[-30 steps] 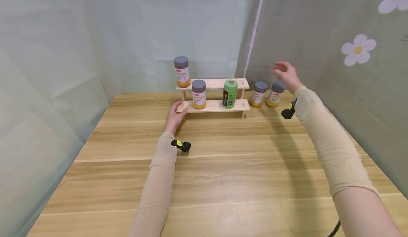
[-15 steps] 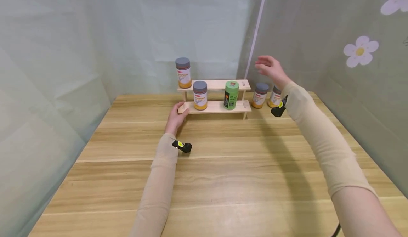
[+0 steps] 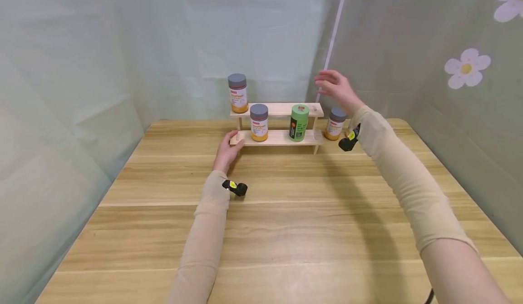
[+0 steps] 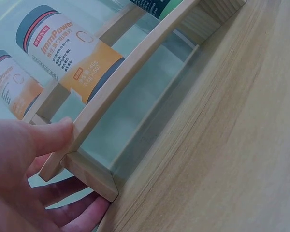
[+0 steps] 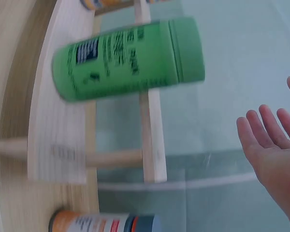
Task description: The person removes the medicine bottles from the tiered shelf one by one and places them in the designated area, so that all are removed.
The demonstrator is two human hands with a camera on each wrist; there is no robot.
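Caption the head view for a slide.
Left hand holds the wooden rack; open right hand hovers above its right end.

table (image 3: 286,231): light wood | walls (image 3: 102,45): pale green sheeting, daisy print

Even, bright, diffuse light from above, no hard glare; faint sheen on the table (image 3: 286,231). Soft shadow trails under the right arm (image 3: 408,190) across the wood. Head view sharp, mild wide-angle stretch at the edges. Left wrist view crisp on the jar (image 4: 70,53), left hand (image 4: 24,164) close and soft. Right wrist view motion-blurred: green canister (image 5: 128,58) smeared, right hand (image 5: 275,154) fuzzy
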